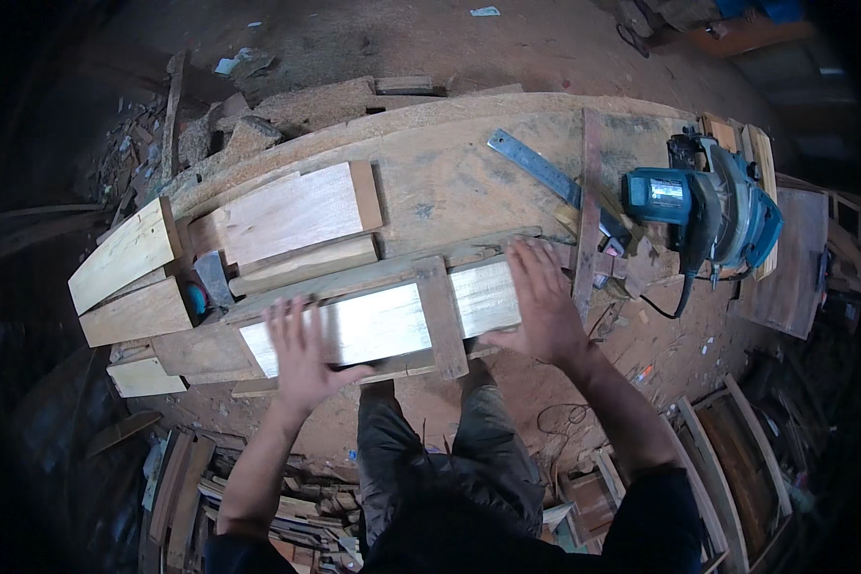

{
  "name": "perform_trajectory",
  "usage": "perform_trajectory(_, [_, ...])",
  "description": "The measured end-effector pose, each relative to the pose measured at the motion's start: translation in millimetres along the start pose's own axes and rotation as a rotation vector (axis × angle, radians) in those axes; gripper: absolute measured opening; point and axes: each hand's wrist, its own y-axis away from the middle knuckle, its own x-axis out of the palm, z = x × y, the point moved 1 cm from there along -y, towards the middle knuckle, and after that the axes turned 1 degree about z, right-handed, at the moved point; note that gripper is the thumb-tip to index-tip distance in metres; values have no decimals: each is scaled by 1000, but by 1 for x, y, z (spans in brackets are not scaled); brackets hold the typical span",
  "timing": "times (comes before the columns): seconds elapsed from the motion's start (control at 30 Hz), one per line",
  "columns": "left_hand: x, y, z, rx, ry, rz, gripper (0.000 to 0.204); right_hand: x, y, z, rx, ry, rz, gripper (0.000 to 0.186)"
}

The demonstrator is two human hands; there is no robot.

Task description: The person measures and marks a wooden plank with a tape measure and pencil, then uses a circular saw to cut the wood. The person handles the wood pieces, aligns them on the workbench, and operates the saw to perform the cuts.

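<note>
A pale, smooth wooden board (383, 323) lies lengthwise along the near side of the bench. Flat on its left part rests my left hand (303, 356), fingers pointing away and thumb stretched to the right. Over the board's right end lies my right hand (542, 301), fingers extended and thumb out to the left. Between the hands, a short brown wood strip (440, 320) crosses the board. A longer weathered timber (392, 266) runs along the board's far edge. Both palms face down, so their undersides are hidden.
A blue-green circular saw (703, 201) stands on the bench's right end, its cord hanging down. A metal square (545, 177) lies beside a long brown strip (589, 182). Cut boards (292, 215) sit at left. Stacked wood scraps (325, 517) cover the floor near my legs.
</note>
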Motion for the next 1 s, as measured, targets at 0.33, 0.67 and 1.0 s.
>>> perform_trajectory(0.33, [0, -49, -16, 21, 100, 152, 118, 4, -53, -7, -354, 71, 304, 118])
perform_trajectory(0.67, [-2, -44, -3, 34, 162, 204, 116, 6, -58, 4, -182, 51, 404, 119])
perform_trajectory(1.0, [0, -51, -28, 34, 53, 175, 110, 63, 36, 5, 588, -982, -694, 34])
